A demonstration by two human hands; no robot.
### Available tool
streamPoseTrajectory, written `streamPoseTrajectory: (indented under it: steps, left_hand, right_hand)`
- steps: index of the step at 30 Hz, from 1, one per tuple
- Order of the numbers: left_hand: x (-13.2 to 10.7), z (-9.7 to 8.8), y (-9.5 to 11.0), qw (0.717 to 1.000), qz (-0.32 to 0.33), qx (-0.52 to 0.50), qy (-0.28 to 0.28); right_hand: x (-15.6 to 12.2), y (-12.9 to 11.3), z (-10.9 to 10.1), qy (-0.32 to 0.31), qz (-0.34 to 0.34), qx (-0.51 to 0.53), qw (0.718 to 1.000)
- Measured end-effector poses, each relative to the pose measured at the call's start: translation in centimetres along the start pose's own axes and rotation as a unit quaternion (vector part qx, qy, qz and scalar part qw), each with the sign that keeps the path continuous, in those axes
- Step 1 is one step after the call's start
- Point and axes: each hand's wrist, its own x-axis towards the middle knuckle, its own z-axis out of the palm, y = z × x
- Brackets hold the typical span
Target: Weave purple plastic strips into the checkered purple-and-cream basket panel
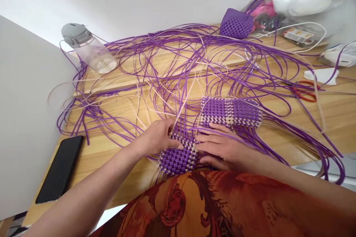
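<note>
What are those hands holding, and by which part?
The left hand grips the nearer woven piece by its far edge; the right hand touches its right edge.

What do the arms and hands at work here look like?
These are a person's: each grip is an ungloved hand, left hand and right hand. The forearms show no sleeves, and I see no watch or bracelet. Below them is clothing in orange and rusty red with dark, swirling patterns.
</note>
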Motion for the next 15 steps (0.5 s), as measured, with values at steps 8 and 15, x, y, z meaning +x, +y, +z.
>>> streamPoseTrajectory:
  steps: [8, 15]
  left_hand:
    - [0.9, -0.7, 0.7, 0.947, -0.005, -0.26, -0.191]
    - [0.8, 1.2, 0.4, 0.953, -0.005, -0.281, -0.115]
  right_hand:
    - [2.2, -1.6, -0.4, 0.042, 0.087, 0.205, 0.974]
    - [1.7, -1.5, -0.4, 0.022, 0.226, 0.481, 0.847]
